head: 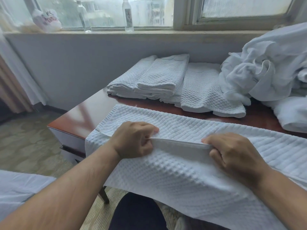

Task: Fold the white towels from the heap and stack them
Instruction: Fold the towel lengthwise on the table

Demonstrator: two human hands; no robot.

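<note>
Your left hand [134, 141] and your right hand [232, 152] are both curled onto the same hem [179, 143]. Each pinches it between thumb and fingers, and a short stretch of hem is pulled straight between them.

That hem belongs to the towel [182, 178] directly in front of you. Its long axis runs left to right across the bench [86, 113], square to your forearms. The near part hangs off the front edge toward your lap, and the far part lies flat on the bench beyond your knuckles. Its left end stops just past your left hand at the bench corner. The right end runs out of view.

Neither hand is nearer, since both sit level on the one edge. I judge the fold turns on carrying the hem straight away from you, keeping both hands level so it lands parallel to the far edge.

Further back lie the folded towels [156, 77], ahead of you against the wall. The heap [265, 67] lies to the right, nearer your right hand.
</note>
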